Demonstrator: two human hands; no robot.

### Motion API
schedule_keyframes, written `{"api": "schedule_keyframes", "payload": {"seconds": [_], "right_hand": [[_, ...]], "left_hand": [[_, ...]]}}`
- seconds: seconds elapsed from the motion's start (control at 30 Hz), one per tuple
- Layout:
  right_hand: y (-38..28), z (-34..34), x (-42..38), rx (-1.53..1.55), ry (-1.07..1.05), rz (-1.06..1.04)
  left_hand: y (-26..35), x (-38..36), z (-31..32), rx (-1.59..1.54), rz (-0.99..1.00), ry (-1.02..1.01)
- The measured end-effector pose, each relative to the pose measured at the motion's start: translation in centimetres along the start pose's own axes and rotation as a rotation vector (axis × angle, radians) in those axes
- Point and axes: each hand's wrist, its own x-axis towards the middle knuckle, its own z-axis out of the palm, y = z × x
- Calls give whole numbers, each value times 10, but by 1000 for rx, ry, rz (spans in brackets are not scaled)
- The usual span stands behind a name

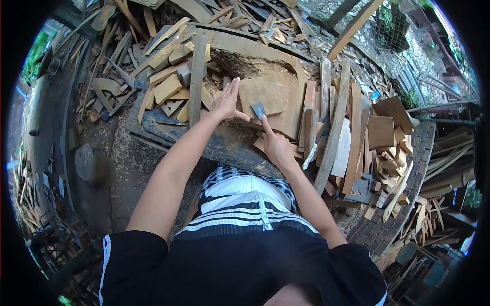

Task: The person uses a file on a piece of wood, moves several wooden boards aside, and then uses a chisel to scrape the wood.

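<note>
A flat light-brown wooden board (263, 92) lies on a larger pale slab (295, 109) in front of me. My left hand (226, 105) is at the board's left edge, fingers stretched forward and thumb spread toward the near edge. In my right hand (278, 148) is a scraper with a flat grey-blue metal blade (259, 110). Its blade overlaps the board's near part, and my index finger points along it. The handle is mostly hidden by my fingers.
A dark worn bench (224, 148) carries the work. Wood offcuts (167, 88) are heaped on the left, with an upright plank (197, 76) beside them. Several long strips (334, 127) lean on the right near small blocks (390, 166). Scrap wood covers the ground beyond.
</note>
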Motion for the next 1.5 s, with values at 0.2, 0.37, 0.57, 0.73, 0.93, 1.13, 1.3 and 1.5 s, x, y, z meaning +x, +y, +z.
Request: {"api": "schedule_keyframes", "payload": {"seconds": [0.2,0.37,0.57,0.73,0.93,1.13,1.3,1.5], "right_hand": [[-7,5,66,19,146,6],[1,-7,45,19,68,34],[6,-25,-11,72,-64,117],[12,-3,56,-26,113,7],[14,-2,32,-60,134,-8],[5,-19,20,2,-103,91],[-3,-8,78,57,30,33],[6,-18,8,28,-61,72]], "left_hand": [[9,5,-10,105,-32,-86],[33,14,-19,217,-25,-83],[34,12,-9,285,-9,-85],[37,14,-12,291,-5,-101],[35,9,-12,237,-61,-37],[33,17,-6,218,-75,-65],[37,14,-12,254,-107,-89],[36,11,-16,215,-75,-110]]}}
